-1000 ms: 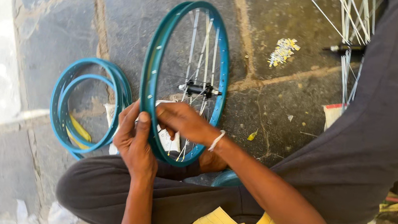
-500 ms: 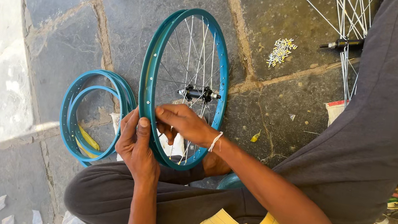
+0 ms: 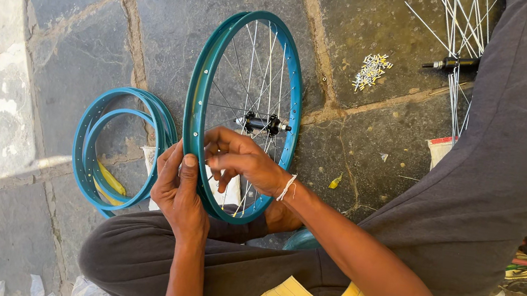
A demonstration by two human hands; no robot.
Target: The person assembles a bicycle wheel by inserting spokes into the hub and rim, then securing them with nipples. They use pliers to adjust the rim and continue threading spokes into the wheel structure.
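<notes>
- We see the teal wheel (image 3: 241,115) standing upright on its rim on the stone floor (image 3: 372,134), just in front of our crossed legs (image 3: 470,213). Upright, the wheel offers both faces of the spokes (image 3: 265,81) to the hands.
- Our left hand (image 3: 179,188) is closed around the near edge of the rim, thumb laid over the outer face. We judge that this grip steadies the wheel.
- Our right hand (image 3: 242,160) is narrowly curled, its fingertips pinched among the spokes just below the black hub (image 3: 263,124). Whether it holds a small part, we cannot tell.
- Spare teal rims (image 3: 117,150) lie stacked flat on the floor just left of the wheel.
- A small heap of pale spoke nipples (image 3: 371,71) and loose spokes (image 3: 461,38) lie well apart, beyond the wheel.
</notes>
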